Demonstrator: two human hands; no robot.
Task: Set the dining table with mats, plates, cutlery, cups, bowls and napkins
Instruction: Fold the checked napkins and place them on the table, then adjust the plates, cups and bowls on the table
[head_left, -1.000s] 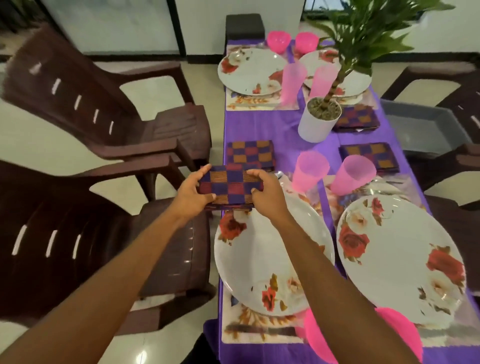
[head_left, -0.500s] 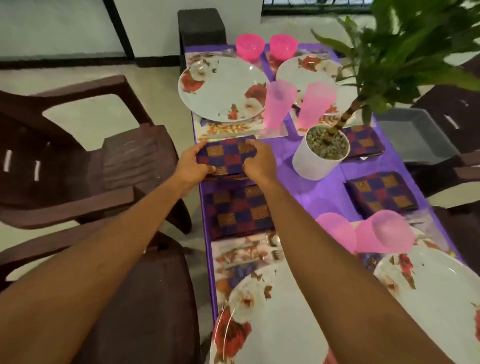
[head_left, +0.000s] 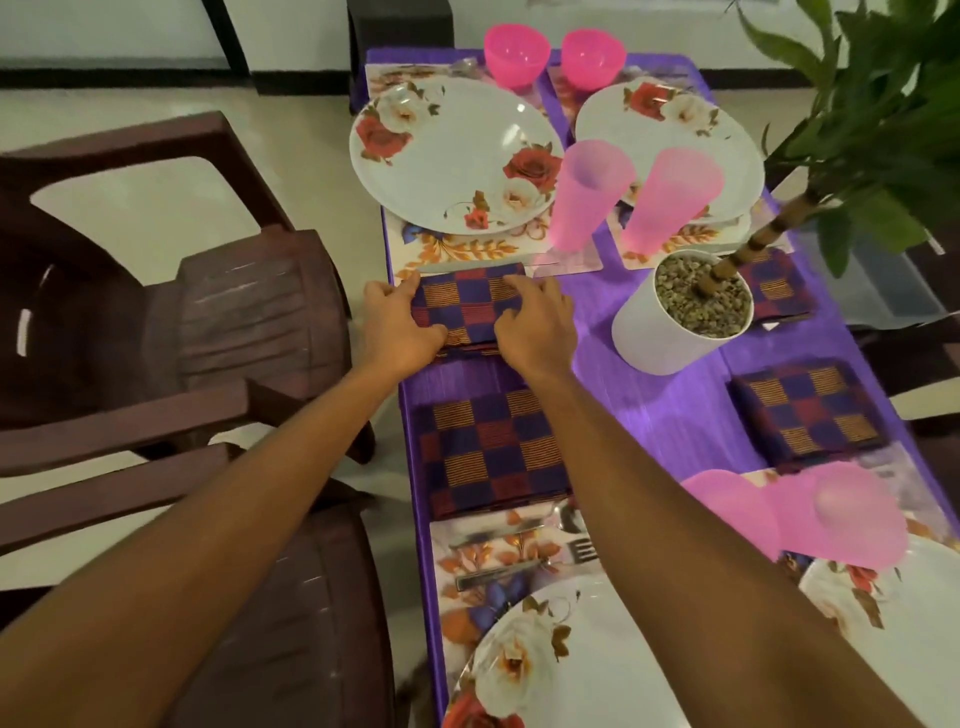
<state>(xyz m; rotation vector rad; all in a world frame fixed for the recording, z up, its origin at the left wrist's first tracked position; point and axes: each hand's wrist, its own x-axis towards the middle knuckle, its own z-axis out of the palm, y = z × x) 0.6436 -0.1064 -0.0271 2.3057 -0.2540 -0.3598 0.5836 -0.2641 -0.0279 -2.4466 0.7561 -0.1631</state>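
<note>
Purple table (head_left: 649, 395), nearly set. Your left hand (head_left: 397, 325) and right hand (head_left: 535, 325) pinch folded napkin (head_left: 467, 304) by its ends. Soft, light, floppy: grip edges, keep folds together.

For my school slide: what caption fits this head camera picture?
Both hands set a checked napkin beside a flowered plate.
</note>
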